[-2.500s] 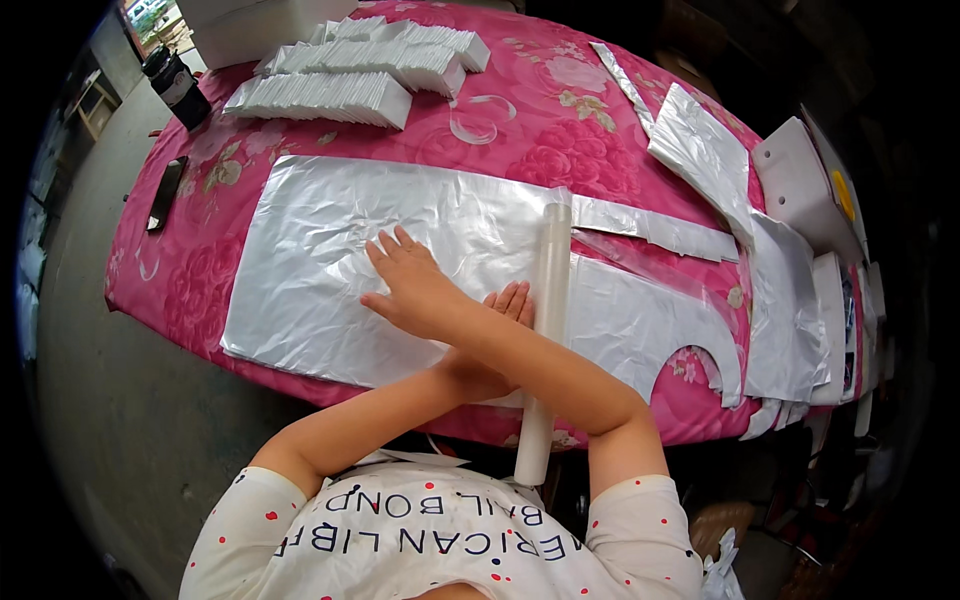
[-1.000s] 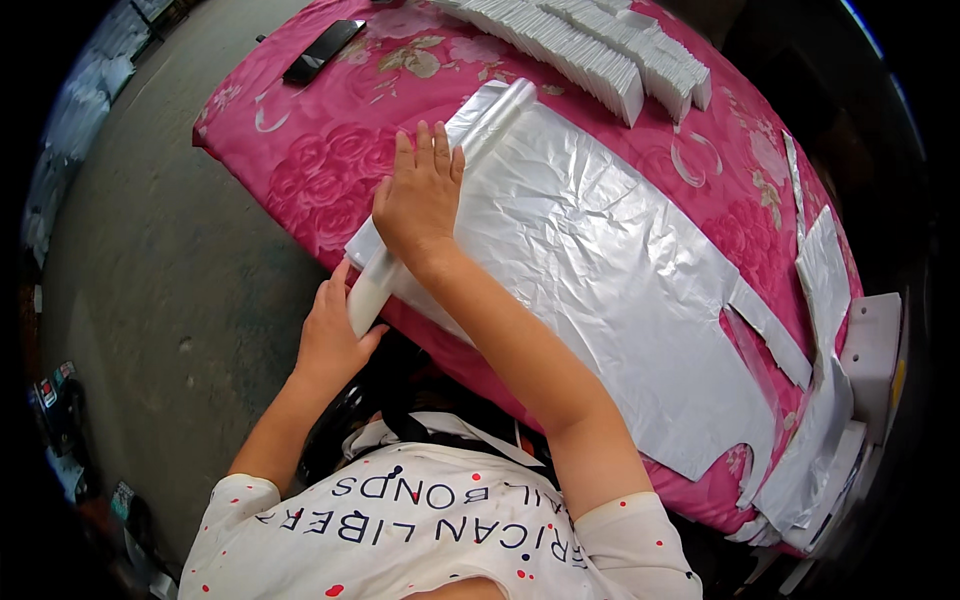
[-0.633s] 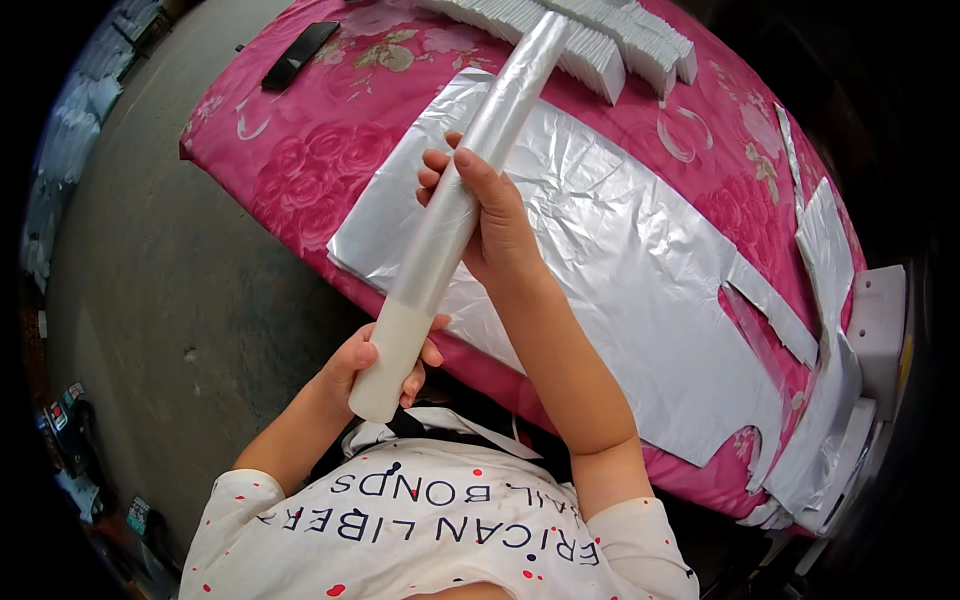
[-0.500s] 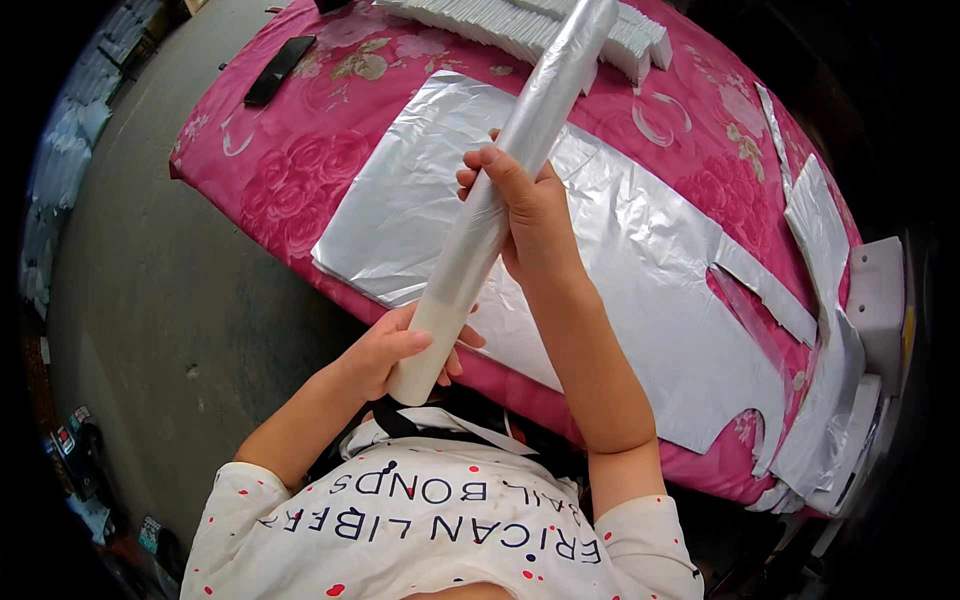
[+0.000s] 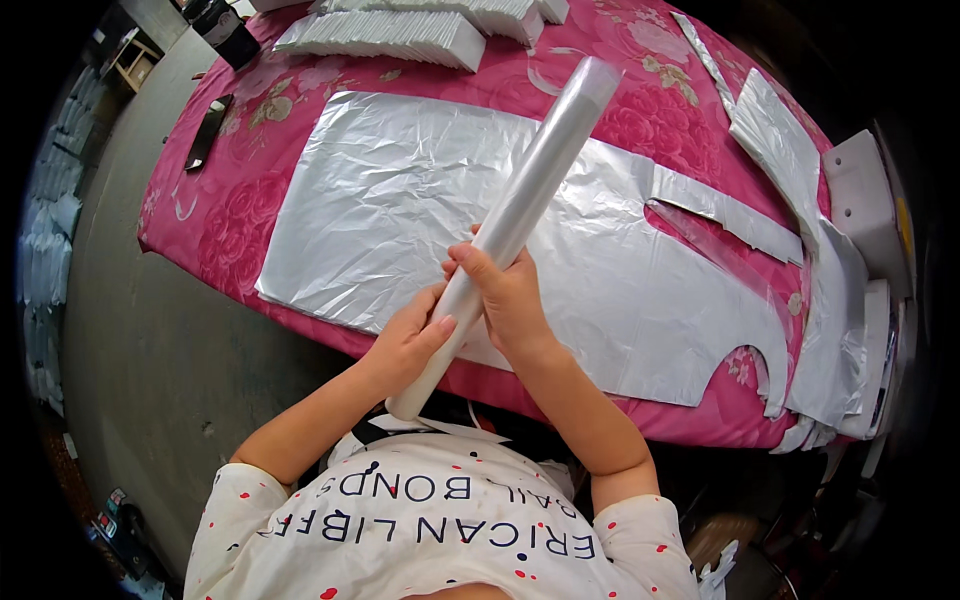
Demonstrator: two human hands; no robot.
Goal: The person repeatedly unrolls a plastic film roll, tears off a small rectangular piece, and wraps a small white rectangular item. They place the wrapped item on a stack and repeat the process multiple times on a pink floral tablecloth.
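Note:
A long, pale roll of translucent plastic film [image 5: 535, 175] slants up and away from my body, over the table. My right hand [image 5: 505, 295] is wrapped round its lower half, thumb on top. Just below, my left hand [image 5: 412, 338] grips the roll near its lower end, fingers mostly behind it. Beneath lies a flat pile of silvery-white plastic bags [image 5: 380, 190], with a curved cut-out and handle strips at its right end. One strip [image 5: 725, 208] is folded back along that end.
A pink floral cloth [image 5: 235, 225] covers the table. Stacks of folded white packets [image 5: 385, 40] stand at the far edge, beside a dark container [image 5: 222, 35]. A black phone [image 5: 208, 132] lies at left. Crumpled silvery film [image 5: 830, 290] and a white machine part [image 5: 862, 195] border the right.
The roll has come lower and closer to my body. My right hand has come down the roll towards my left, which now sits slightly higher on it. The view has shifted rightward.

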